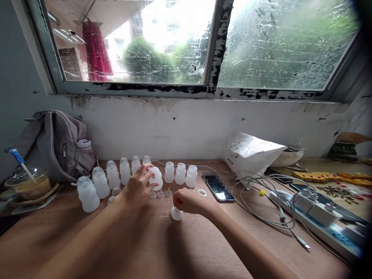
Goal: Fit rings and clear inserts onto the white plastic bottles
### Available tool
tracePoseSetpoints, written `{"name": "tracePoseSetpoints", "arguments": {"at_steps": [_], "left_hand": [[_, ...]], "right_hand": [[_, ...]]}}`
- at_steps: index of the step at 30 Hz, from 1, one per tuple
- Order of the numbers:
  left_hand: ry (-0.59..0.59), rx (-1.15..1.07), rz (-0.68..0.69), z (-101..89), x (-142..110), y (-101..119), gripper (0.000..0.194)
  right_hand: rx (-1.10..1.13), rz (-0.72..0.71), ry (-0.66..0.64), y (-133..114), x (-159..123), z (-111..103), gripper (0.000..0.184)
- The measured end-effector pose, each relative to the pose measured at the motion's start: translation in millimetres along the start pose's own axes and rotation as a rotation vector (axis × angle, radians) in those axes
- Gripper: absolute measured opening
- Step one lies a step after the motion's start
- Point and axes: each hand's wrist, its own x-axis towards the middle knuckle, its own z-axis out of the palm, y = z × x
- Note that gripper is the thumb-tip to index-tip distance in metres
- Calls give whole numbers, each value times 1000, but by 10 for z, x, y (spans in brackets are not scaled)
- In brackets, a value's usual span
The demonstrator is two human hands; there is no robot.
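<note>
Left hand (141, 182), fingers curled round white bottle (156, 179) beside the bottle row; right hand (184, 201), fingers bunched, over clear ring piece (177, 214) on table (133, 244).

No text, label, brand, number or sign can be read. Small dark print shows on the white plastic pouch (251, 155) beside the wall, but it is too small to make out. The smartphone's screen (218, 187) is partly pixelated, and nothing on it is legible.
</note>
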Motion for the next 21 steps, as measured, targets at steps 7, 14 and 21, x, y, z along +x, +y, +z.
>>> {"name": "tracePoseSetpoints", "arguments": {"at_steps": [7,14,21], "left_hand": [[-138,155,41,244,365,-175,28],[-220,229,-149,613,419,-289,34],[-210,290,-183,820,471,-327,34]], "right_hand": [[-238,-61,-10,-97,-36,-13,18],[-316,-34,-45,-100,-48,-3,22],[-335,-17,-123,-9,-13,33,31]]}}
